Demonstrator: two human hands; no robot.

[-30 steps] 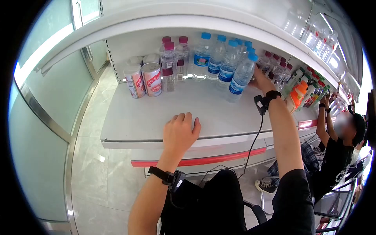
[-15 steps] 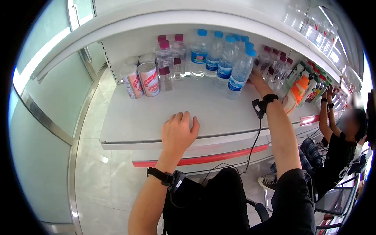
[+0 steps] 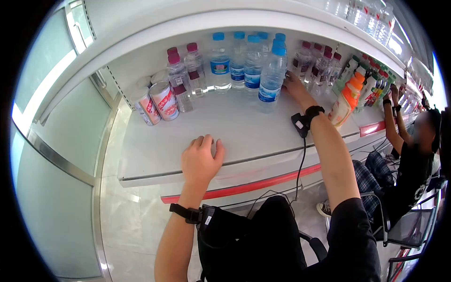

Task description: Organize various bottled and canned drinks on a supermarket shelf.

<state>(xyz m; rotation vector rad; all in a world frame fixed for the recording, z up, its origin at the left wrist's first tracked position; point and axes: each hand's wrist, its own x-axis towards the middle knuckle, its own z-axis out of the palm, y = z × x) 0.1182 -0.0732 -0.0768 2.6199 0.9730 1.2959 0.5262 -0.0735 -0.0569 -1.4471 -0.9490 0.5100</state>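
Note:
My left hand lies flat, palm down, on the front edge of the white shelf and holds nothing. My right hand reaches to the back of the shelf and rests against the front blue-capped water bottle, fingers around its far side. More blue-capped water bottles stand in rows behind it. Both wrists carry black bands, and a cable hangs from the right one.
Red-capped clear bottles and two red-and-white cans stand to the left. Further red-capped bottles and orange and green bottles are to the right. Another person sits at right, reaching to the shelf.
The view has swung, so the shelf sits lower and further left in the frame. My right hand stays by the front water bottle; my left hand remains flat on the shelf edge.

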